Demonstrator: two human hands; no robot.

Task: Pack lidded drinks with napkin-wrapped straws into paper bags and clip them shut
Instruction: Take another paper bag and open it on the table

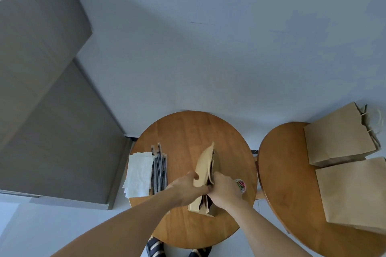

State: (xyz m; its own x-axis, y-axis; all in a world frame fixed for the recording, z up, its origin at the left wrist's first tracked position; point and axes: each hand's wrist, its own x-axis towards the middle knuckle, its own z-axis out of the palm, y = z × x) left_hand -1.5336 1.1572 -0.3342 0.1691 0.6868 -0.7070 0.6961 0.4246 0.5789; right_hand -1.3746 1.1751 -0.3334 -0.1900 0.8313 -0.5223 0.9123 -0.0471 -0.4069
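Slippers: striped slippers (155, 246) show at the bottom edge, under the near rim of the round worktop (188, 131).
Left hand: the left hand (188, 189) grips the paper bag (205, 165) from its left side, thumb on the bag's face, fingers curled at the top edge.
Right hand: the right hand (224, 191) pinches the same top edge from the right, fingers curled and touching the left hand's.
Task bag: upright in the middle of the worktop, mouth pressed nearly flat; something dark shows in the slit, but I cannot tell what.
Clips: a small cup of coloured clips (241, 185) sits just beside the right hand.
Left of bag: wrapped straws (159, 171) lie next to a stack of white napkins (139, 175).
Second worktop: the second worktop (292, 194) carries two flat brown bags (338, 137).
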